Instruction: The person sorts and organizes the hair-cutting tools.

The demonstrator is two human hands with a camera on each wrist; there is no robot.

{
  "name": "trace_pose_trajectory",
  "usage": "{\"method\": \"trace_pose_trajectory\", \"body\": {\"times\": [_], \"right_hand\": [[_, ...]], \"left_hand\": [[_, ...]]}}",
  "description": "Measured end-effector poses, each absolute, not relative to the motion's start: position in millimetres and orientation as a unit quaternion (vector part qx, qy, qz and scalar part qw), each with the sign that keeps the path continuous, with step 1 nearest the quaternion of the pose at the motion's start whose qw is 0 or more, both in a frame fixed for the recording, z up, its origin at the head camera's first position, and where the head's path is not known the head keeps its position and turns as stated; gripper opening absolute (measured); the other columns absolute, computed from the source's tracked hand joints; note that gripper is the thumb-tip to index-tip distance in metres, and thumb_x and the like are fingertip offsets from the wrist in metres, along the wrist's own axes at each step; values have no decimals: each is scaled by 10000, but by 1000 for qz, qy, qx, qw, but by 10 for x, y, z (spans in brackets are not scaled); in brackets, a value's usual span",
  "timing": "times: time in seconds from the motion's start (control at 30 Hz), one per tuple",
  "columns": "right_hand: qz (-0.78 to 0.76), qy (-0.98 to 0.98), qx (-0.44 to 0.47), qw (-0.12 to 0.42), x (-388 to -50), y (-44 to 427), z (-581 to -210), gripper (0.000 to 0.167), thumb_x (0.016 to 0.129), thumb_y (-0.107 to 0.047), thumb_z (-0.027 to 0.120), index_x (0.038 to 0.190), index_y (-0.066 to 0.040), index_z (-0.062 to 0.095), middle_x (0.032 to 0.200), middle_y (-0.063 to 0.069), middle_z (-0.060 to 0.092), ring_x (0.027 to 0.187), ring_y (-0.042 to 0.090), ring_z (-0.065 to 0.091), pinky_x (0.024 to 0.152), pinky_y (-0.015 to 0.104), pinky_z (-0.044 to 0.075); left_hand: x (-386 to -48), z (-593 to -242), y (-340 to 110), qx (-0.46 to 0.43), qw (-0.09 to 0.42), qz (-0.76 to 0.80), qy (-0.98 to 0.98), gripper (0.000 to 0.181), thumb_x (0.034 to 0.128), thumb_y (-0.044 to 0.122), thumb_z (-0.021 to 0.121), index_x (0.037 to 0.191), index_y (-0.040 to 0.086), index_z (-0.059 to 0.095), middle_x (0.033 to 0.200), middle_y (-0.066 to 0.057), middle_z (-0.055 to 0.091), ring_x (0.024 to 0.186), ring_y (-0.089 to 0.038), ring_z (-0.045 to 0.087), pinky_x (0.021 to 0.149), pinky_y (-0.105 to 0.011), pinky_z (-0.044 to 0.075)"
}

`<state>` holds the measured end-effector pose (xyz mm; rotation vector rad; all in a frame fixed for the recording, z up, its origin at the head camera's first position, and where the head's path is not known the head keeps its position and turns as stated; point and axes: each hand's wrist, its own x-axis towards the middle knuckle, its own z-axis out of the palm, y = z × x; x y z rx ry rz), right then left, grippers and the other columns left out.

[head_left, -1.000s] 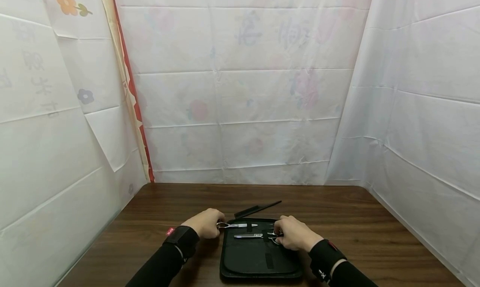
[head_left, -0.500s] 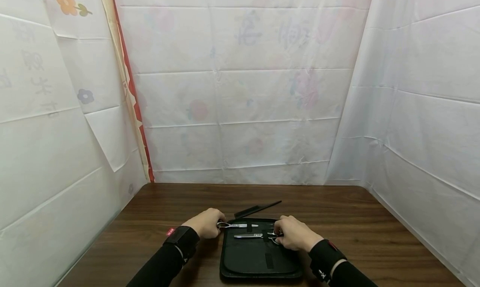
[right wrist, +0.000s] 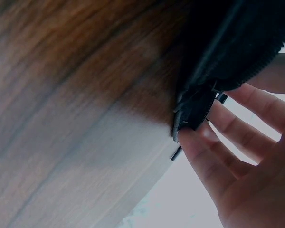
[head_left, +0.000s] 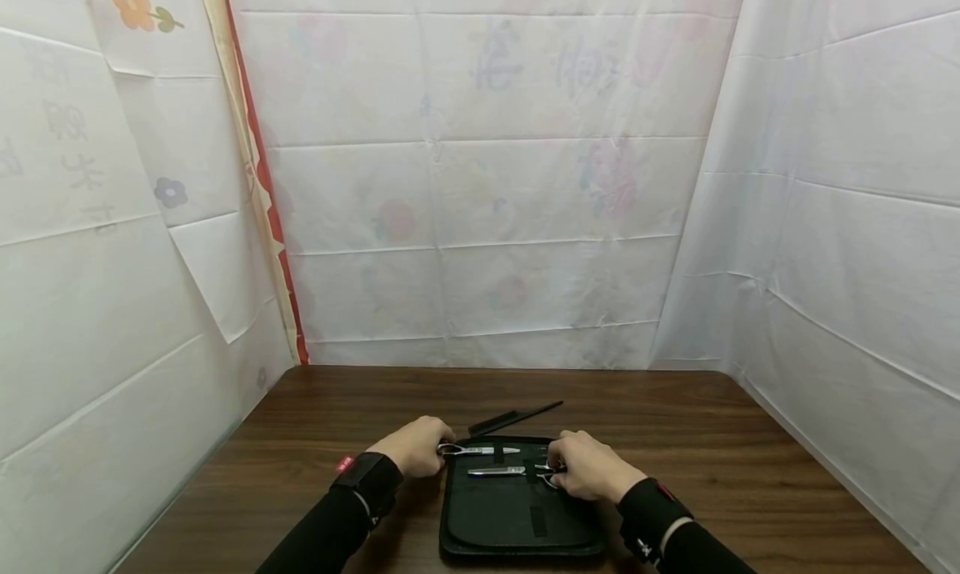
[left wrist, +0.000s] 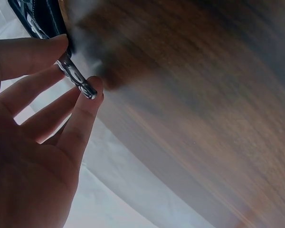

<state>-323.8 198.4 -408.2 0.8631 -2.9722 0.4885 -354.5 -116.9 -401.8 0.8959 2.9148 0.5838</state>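
My left hand (head_left: 417, 447) pinches the ring handles of silver hairdressing scissors (head_left: 474, 451) between thumb and fingers. Their blades point right and pass under an elastic loop at the far part of a black zip case (head_left: 495, 516). A second pair of scissors (head_left: 497, 472) lies just nearer in the case, tips to the left, its handles partly covered by my right hand (head_left: 588, 466). That hand grips the case's right edge, and in the right wrist view its fingertips meet the zipped border. Up close, the left wrist view shows the held handles (left wrist: 78, 78) against the fingertips.
Beyond the case a black tail comb (head_left: 513, 419) lies slanted on the brown wooden table (head_left: 300, 491). An unused elastic loop (head_left: 538, 521) shows on the case's near half. White sheets (head_left: 480, 191) hang at the back and both sides.
My left hand has shifted slightly right, sliding the scissors a little further through the loop. The right hand, case and comb stay where they were.
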Motion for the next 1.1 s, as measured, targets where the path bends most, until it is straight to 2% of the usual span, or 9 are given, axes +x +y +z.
{"method": "trace_pose_trajectory", "body": {"times": [0.17, 0.4, 0.67, 0.8, 1.1], "right_hand": [[159, -948, 276, 3, -3234, 1987, -4066, 77, 907, -137, 770, 937, -135, 700, 902, -19, 549, 730, 120, 494, 626, 330, 440], [157, -948, 276, 4, -3222, 1982, -4044, 90, 902, -141, 778, 936, -128, 696, 905, 0, 552, 735, 138, 496, 626, 340, 440], [156, -948, 277, 5, -3225, 1981, -4045, 88, 902, -136, 778, 933, -128, 695, 899, -1, 547, 749, 149, 496, 635, 345, 439], [159, -947, 279, 3, -3225, 1987, -4046, 87, 904, -135, 775, 941, -126, 697, 905, 3, 551, 751, 146, 498, 637, 344, 440], [160, -949, 272, -2, -3222, 1979, -4043, 90, 903, -134, 778, 944, -129, 699, 900, -1, 548, 747, 147, 505, 639, 348, 446]], "left_hand": [[-3555, -4013, -1140, 288, 15, 183, 940, 348, 834, -98, 664, 1170, -31, 726, 1154, -168, 699, 881, -178, 562, 771, -367, 466], [-3561, -4012, -1105, 290, 14, 178, 940, 346, 838, -102, 642, 1164, -30, 730, 1140, -155, 704, 839, -175, 535, 741, -354, 445], [-3569, -4019, -1070, 294, 9, 175, 940, 317, 836, -92, 650, 1122, -3, 753, 1082, -111, 716, 839, -170, 537, 765, -360, 461], [-3577, -4029, -1066, 294, 11, 175, 940, 309, 844, -80, 657, 1128, -2, 752, 1086, -110, 719, 863, -151, 557, 807, -364, 491], [-3608, -4053, -1124, 297, 21, 189, 936, 346, 852, -34, 675, 1194, -14, 724, 1138, -130, 702, 885, -173, 543, 787, -368, 457]]}}
